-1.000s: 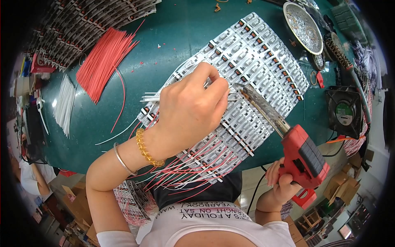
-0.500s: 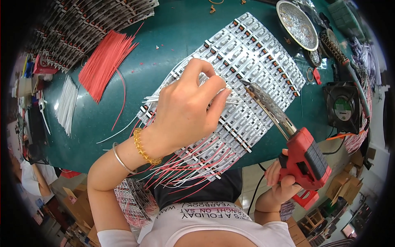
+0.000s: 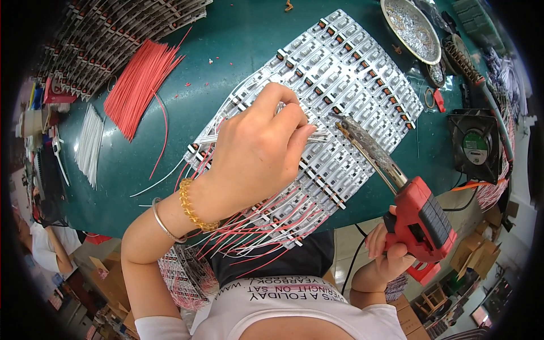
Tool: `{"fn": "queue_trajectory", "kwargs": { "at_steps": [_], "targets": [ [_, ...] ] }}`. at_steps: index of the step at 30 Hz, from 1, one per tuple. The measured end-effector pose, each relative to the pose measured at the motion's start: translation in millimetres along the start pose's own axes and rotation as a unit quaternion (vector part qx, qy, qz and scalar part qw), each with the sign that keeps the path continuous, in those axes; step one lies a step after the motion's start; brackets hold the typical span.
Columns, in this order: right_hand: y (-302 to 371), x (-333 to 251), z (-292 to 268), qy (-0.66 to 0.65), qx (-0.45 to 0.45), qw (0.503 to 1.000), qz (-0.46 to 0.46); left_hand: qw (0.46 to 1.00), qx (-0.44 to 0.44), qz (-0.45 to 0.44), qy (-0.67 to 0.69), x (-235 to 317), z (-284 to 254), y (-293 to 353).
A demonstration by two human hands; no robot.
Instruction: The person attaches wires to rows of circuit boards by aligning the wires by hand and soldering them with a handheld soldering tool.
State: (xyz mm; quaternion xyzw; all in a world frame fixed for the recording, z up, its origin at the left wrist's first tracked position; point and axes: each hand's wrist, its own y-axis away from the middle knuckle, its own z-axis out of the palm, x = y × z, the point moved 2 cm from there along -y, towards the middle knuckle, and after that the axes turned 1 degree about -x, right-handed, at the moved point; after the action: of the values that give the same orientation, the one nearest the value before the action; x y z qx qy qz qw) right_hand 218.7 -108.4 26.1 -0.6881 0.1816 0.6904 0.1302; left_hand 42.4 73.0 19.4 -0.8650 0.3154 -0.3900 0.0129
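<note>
My left hand [image 3: 258, 141] is closed in a pinch on a small bundle of white wires [image 3: 208, 138], whose ends poke out past my fingertips over the panel of small circuit modules [image 3: 340, 73]. My right hand [image 3: 385, 255] grips a red and black soldering gun [image 3: 422, 218]. Its dark, crusted tip points up-left over the panel, close to the wire ends; whether it touches cannot be told. Red and white wires [image 3: 266, 229] trail from the panel's near rows toward my lap. The palm side of my left hand hides part of the panel.
Left on the green table [image 3: 187, 107] lie a red wire bundle [image 3: 141, 85] and a white wire bundle [image 3: 90, 147]. More module panels [image 3: 107, 39] sit far left. At right are a round metal dish [image 3: 411, 28], a coiled iron holder [image 3: 462, 59] and a black fan [image 3: 475, 144].
The panel and table items appear slightly shifted in view, mostly upward or to the left. Both hands keep their holds, with the gun tip almost in the same place.
</note>
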Motion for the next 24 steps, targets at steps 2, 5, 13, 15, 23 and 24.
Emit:
{"fn": "queue_trajectory", "kwargs": {
  "at_steps": [2,5,13,15,23,24],
  "targets": [
    [1,1,0,-0.002,0.004,1.0,0.003,1.0,-0.016,-0.005,0.007,0,-1,0],
    [0,0,2,-0.007,0.008,1.0,0.003,1.0,-0.001,-0.01,0.001,-2,1,-1],
    [3,4,0,0.0,0.009,1.0,0.003,0.997,0.037,0.038,-0.048,-2,8,-1],
    [3,5,-1,-0.013,0.016,1.0,0.006,0.997,0.042,0.043,-0.05,-1,8,-1],
    [3,2,-1,0.032,0.008,0.999,0.012,0.996,0.049,0.059,-0.048,-1,8,-2],
    [3,1,-1,0.028,0.007,0.999,0.013,0.996,0.049,0.059,-0.049,-1,8,-2]
  ]
}}
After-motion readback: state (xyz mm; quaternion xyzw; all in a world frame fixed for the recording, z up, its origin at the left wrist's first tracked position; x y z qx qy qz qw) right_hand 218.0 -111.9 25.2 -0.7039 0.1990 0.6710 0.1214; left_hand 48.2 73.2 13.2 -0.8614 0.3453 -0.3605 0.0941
